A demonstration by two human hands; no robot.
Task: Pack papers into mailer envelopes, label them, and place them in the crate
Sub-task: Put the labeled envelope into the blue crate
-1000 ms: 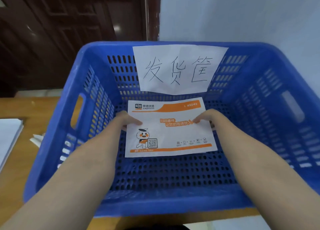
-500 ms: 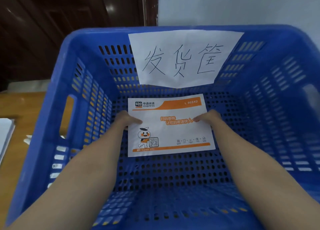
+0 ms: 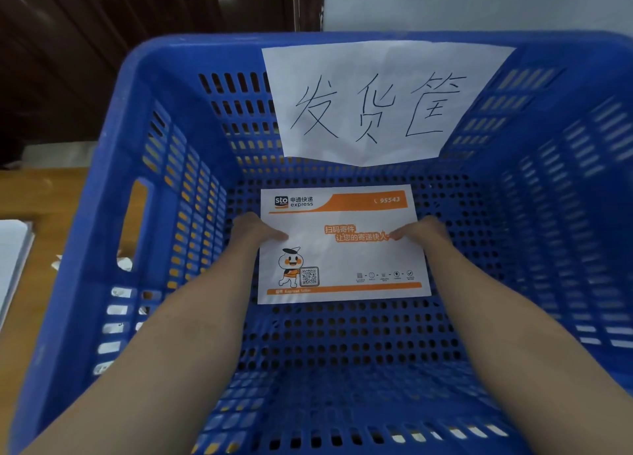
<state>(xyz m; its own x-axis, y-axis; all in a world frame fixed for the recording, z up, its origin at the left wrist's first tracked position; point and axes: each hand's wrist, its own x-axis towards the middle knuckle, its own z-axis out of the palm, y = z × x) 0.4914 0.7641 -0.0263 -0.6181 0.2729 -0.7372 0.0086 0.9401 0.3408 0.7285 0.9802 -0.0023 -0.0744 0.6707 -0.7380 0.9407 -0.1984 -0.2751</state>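
Note:
A white and orange mailer envelope (image 3: pixel 342 249) lies flat, low inside the blue perforated crate (image 3: pixel 137 214), close to its floor. My left hand (image 3: pixel 253 230) pinches the envelope's left edge, thumb on top. On the opposite edge my right hand (image 3: pixel 423 230) pinches it the same way. Both forearms reach down into the crate from the near side. A white paper sign (image 3: pixel 373 101) with handwritten characters hangs on the crate's far inner wall.
The crate stands on a wooden table (image 3: pixel 37 194). A stack of white papers (image 3: pixel 12 259) lies at the left edge, and a crumpled scrap (image 3: pixel 123 262) shows through the crate's handle hole. Dark wooden doors and a pale wall stand behind.
The envelope has gone lower and deeper into the crate with both hands still on it. The camera has leaned in closer over the crate.

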